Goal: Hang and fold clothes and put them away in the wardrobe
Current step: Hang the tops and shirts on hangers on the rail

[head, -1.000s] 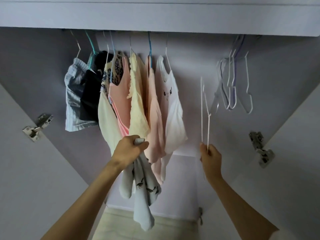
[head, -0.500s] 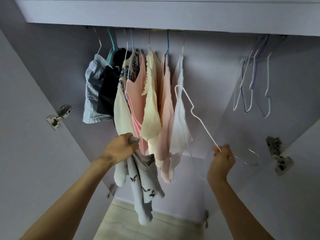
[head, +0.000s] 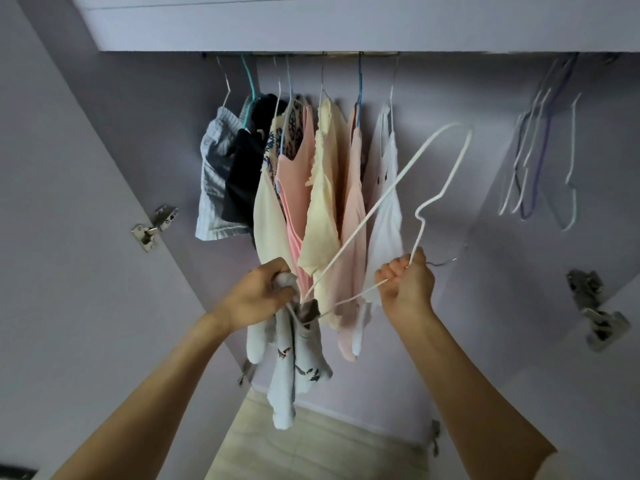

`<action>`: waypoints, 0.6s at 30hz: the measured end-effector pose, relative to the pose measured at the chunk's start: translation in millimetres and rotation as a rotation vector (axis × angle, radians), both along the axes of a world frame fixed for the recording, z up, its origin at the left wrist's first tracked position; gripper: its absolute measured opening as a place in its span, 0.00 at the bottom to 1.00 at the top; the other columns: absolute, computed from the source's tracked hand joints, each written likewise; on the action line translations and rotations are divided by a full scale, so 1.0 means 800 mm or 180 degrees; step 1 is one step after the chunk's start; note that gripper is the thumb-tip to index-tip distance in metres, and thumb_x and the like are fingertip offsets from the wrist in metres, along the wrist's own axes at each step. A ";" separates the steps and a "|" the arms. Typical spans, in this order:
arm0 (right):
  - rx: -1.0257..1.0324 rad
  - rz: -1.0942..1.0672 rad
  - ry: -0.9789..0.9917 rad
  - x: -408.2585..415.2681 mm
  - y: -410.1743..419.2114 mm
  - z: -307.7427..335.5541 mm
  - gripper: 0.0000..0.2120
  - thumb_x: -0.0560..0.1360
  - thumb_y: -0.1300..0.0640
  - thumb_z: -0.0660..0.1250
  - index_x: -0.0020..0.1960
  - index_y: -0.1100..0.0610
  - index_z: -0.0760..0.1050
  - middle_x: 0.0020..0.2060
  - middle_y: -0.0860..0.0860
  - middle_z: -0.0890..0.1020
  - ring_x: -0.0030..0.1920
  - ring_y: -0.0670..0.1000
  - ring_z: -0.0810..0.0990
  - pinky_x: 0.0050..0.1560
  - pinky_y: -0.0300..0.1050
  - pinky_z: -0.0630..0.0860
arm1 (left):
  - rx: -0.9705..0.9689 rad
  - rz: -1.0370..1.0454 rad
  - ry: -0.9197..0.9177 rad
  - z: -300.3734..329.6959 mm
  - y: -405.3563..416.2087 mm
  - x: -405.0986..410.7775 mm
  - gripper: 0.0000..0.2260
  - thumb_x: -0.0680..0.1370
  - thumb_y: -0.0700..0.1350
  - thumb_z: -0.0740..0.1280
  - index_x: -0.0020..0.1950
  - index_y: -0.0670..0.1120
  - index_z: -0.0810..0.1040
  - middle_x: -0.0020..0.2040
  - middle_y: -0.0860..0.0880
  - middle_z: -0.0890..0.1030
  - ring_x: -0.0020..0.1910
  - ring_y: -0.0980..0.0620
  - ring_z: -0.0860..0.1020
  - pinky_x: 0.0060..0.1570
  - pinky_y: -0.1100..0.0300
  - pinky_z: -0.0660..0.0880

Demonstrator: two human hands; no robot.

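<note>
The left hand [head: 258, 296] bunches the top of a pale grey printed garment [head: 294, 362], which hangs down below its curled fingers. The right hand [head: 407, 289] fists around a white wire hanger [head: 377, 206] near its hook; one hanger tip enters the garment's opening, the other points up-right, before the hung clothes [head: 311, 188].

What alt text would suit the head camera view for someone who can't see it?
A person's right hand feeds a white wire hanger into a pale printed garment gripped by the left hand, before hung clothes in a lilac wardrobe.
</note>
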State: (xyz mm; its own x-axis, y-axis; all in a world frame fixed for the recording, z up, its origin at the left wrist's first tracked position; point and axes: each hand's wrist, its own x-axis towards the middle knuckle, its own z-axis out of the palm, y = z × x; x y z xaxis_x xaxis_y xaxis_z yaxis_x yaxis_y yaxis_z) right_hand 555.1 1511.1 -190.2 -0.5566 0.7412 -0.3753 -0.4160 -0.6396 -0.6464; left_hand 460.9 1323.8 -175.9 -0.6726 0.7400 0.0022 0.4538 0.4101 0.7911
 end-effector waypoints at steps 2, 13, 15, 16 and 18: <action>0.0150 0.0178 -0.0099 -0.011 -0.011 0.010 0.22 0.81 0.53 0.53 0.29 0.54 0.54 0.17 0.46 0.58 0.19 0.46 0.56 0.26 0.39 0.58 | 0.0230 -0.0119 -0.0020 0.010 -0.012 -0.004 0.03 0.74 0.29 0.63 0.46 0.31 0.70 0.39 0.45 0.79 0.36 0.62 0.79 0.41 0.65 0.75; 0.2107 0.0865 -0.1223 -0.052 -0.025 -0.001 0.18 0.81 0.50 0.54 0.35 0.55 0.67 0.31 0.48 0.73 0.35 0.49 0.71 0.42 0.40 0.69 | 0.0757 0.0140 0.0453 0.070 -0.057 -0.018 0.05 0.70 0.41 0.63 0.42 0.51 0.72 0.35 0.63 0.75 0.35 0.63 0.71 0.40 0.71 0.68; 0.2400 0.0659 -0.1249 -0.050 -0.021 -0.003 0.21 0.81 0.50 0.53 0.30 0.54 0.64 0.24 0.44 0.71 0.31 0.48 0.69 0.35 0.39 0.66 | 0.0350 0.0622 0.1015 0.066 -0.069 -0.023 0.07 0.72 0.41 0.64 0.41 0.55 0.73 0.34 0.63 0.77 0.35 0.61 0.73 0.39 0.70 0.69; 0.2441 0.0514 -0.1227 -0.048 -0.019 0.001 0.22 0.81 0.51 0.53 0.29 0.54 0.63 0.19 0.44 0.70 0.28 0.46 0.68 0.33 0.40 0.65 | 0.0030 0.0884 0.1265 0.062 -0.074 -0.025 0.08 0.73 0.41 0.64 0.43 0.55 0.75 0.35 0.61 0.78 0.36 0.58 0.75 0.40 0.66 0.71; 0.2274 0.0262 -0.1063 -0.052 -0.017 0.017 0.23 0.81 0.51 0.53 0.28 0.55 0.60 0.16 0.45 0.68 0.24 0.43 0.67 0.31 0.40 0.64 | -0.0438 0.1343 0.1531 0.054 -0.079 -0.023 0.06 0.74 0.40 0.64 0.49 0.48 0.76 0.39 0.52 0.80 0.40 0.46 0.77 0.42 0.55 0.74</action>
State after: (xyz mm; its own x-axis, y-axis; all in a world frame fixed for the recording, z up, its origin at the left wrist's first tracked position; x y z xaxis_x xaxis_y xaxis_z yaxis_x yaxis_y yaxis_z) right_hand 513.4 1497.3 -176.6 -0.5620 0.8269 0.0188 -0.0969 -0.0432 -0.9944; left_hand 442.2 1260.5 -132.7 -0.8529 0.4276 0.2995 0.5219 0.7135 0.4675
